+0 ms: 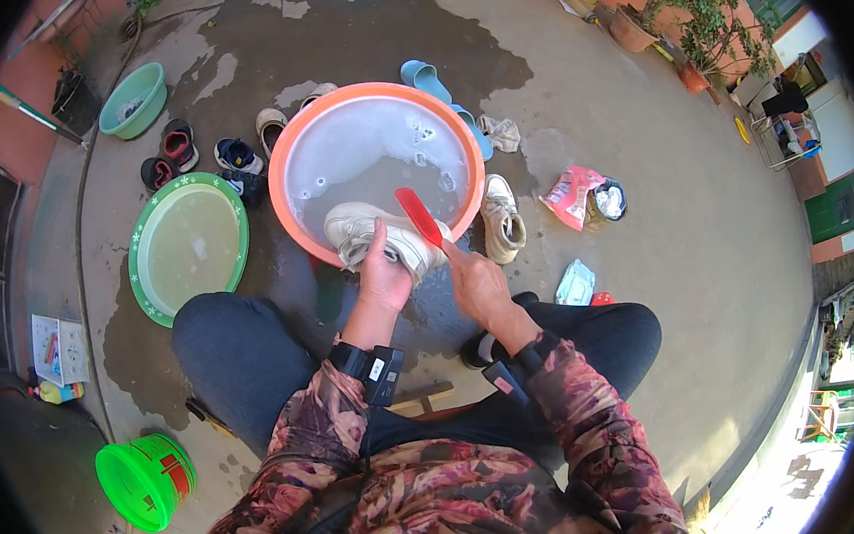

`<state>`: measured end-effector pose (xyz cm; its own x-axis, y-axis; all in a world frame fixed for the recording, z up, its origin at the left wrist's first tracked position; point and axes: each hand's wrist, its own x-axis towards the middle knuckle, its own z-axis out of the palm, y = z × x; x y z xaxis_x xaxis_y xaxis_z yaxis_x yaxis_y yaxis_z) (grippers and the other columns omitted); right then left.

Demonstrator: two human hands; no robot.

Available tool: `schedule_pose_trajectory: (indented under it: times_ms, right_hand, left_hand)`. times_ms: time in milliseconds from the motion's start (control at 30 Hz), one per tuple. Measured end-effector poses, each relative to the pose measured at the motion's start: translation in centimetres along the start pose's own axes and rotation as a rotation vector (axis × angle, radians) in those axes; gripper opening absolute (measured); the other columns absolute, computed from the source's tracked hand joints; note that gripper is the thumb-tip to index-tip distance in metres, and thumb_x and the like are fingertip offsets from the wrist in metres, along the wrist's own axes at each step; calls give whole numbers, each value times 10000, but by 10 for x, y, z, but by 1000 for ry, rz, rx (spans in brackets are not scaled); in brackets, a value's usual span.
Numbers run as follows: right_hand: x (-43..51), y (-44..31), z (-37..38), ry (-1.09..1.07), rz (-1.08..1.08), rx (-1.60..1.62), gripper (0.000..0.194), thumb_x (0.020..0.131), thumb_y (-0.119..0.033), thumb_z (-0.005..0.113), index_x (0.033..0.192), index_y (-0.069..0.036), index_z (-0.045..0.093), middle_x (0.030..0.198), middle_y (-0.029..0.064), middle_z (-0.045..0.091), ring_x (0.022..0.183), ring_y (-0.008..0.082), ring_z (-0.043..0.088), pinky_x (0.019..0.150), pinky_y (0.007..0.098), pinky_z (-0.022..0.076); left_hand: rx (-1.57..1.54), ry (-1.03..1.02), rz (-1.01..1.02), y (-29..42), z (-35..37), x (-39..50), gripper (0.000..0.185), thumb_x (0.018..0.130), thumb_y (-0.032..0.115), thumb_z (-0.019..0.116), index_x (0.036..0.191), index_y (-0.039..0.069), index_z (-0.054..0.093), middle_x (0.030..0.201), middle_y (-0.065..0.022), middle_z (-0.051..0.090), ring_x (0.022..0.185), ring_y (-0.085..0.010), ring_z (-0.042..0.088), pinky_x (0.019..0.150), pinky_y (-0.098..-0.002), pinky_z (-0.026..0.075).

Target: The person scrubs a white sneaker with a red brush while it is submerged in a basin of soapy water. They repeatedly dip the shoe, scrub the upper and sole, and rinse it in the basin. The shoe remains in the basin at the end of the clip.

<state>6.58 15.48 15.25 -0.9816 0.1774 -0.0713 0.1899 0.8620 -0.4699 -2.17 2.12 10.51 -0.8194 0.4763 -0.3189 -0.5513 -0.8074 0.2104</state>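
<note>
A white shoe (pixel 370 226) lies tilted on its side over the near rim of an orange basin (pixel 279 172) of sudsy water. My left hand (pixel 385 275) holds it from below, thumb up against its side. In my right hand (pixel 480 286) is the handle of a red brush (pixel 420 215), whose head rests over the shoe; its bristles are hidden. Right of the basin stands another whitish shoe (pixel 502 220). Light blue slippers (pixel 425 80) sit by the basin's far right rim.
A green-rimmed basin (pixel 138 263) of cloudy water stands at left, near dark shoes (pixel 179 143) and a smaller green basin (pixel 156 99). A bright green bucket (pixel 174 465) is at lower left. A pink packet (pixel 572 195) and a blue-white packet (pixel 576 282) lie right. A hose (pixel 84 202) crosses the wet ground.
</note>
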Motion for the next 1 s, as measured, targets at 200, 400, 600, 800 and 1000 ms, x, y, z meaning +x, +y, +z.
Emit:
schedule_pose_trajectory:
  times_ms: [200,400,600,800,1000]
  right_hand:
    - [21,28,52,278,51,447,328,912,-125,463,1216,-77,578,679,146,585,598,200,592,564,346,480]
    - [-10,15,83,-88,711,1308,401,956,-174,430,1356,-153,444,674,0,446,462,77,357,375,242,298]
    - [10,31,90,-185,781,1391,414,954,-184,434,1368,-165,423,699,5,463,473,71,344,383,234,306]
    - [20,44,68,33,333,794,346,916,-142,467,1251,-107,544,754,170,603,572,251,561,512,351,452]
    - [-25,23,-8,-206,-34,80,349,858,-101,483,1200,-82,545,838,222,637,808,385,629,703,460,497]
  left_hand:
    - [183,258,59,19,6,-8,363,922,29,458,1275,-16,382,1283,-185,459,1185,-341,479,1021,-501,393]
    - [201,466,170,-1,-22,7,394,900,-20,443,1281,-71,357,1278,-220,457,1182,-357,484,1013,-494,407]
    - [708,363,-83,-5,-46,9,376,839,5,579,1172,-117,455,1128,-189,560,947,-284,602,788,-389,504]
    - [1008,330,-97,-7,-71,5,378,845,34,611,1194,-39,487,1072,-112,582,915,-226,601,749,-330,499]
    - [1218,236,52,-31,-103,5,315,883,93,583,1161,-44,527,1048,-97,596,903,-180,590,755,-309,474]
